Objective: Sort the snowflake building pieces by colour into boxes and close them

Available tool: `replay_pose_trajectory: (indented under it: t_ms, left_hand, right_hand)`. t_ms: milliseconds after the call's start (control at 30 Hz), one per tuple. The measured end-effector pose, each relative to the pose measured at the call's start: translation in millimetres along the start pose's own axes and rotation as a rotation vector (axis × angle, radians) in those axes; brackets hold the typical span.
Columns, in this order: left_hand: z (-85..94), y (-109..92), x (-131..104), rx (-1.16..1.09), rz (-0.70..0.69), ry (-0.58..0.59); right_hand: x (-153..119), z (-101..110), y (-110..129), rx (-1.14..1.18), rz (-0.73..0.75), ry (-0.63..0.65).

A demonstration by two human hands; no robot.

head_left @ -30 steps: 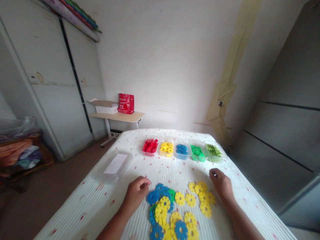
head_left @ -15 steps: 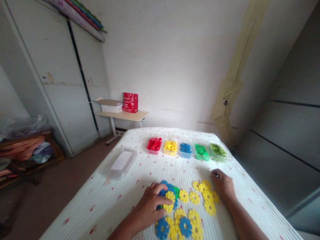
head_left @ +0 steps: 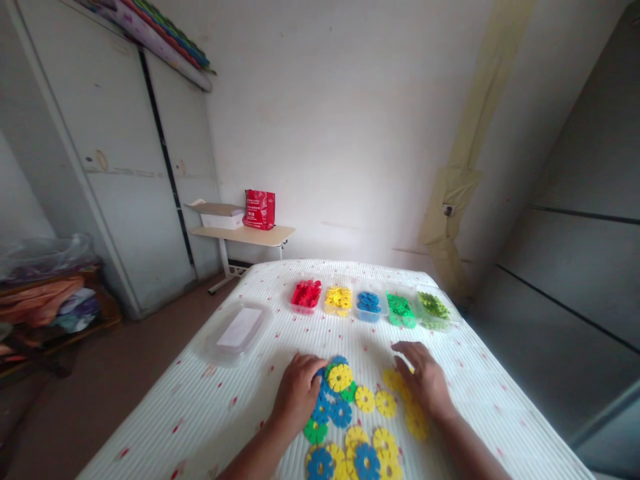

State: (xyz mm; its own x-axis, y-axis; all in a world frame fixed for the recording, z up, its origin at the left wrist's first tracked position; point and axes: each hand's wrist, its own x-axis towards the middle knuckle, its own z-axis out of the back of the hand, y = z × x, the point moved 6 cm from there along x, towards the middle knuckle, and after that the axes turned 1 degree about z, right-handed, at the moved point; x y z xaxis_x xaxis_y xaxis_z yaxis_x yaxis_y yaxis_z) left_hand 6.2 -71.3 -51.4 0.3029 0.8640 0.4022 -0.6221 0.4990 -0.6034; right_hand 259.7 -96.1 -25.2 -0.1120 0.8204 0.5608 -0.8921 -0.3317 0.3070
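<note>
Notched plastic discs lie on the white table cover. My left hand is beside a cluster of blue discs with green ones and a yellow disc on top; its fingers are bent together at the cluster's left edge, their tips partly hidden. My right hand hovers over a group of yellow discs, fingers apart and holding nothing. Two single yellow discs lie between the hands. Nearer the front edge is another group of yellow discs with two blue discs on it.
Clear boxes of red, yellow, blue, green and light green pieces stand in a row at the back. A clear lid with white paper lies at left. Beyond are a small table and red bag.
My left hand has drawn back to the left, uncovering more of the cluster. The yellow disc sits higher on it. My right hand has moved left over the yellow discs, and its fingers have spread.
</note>
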Motion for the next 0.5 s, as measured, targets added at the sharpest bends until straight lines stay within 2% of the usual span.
replay_pose_trajectory:
  t_ms: [100, 133, 200, 267, 433, 500]
  left_hand:
    - [-1.5, 1, -1, 0.048, -0.03, 0.009]
    - [-2.0, 1, -1, 0.07, -0.042, 0.007]
    - [-2.4, 2, -2, 0.109, -0.055, -0.007]
    - [-2.7, 2, -3, 0.132, -0.058, -0.017]
    - [-2.7, -1, -2, 0.144, -0.06, -0.018]
    - [-2.3, -1, -2, 0.144, -0.059, -0.016]
  right_hand:
    - [1, -13, 71, 0.103, 0.27, 0.168]
    - [0, -20, 89, 0.12, 0.315, 0.242]
    - [-3, -29, 110, 0.123, 0.35, 0.331]
    - [-5, -35, 112, 0.103, 0.341, 0.36]
    - [-4, -28, 75, 0.049, 0.214, 0.298]
    - [-4, -24, 69, 0.051, 0.198, 0.291]
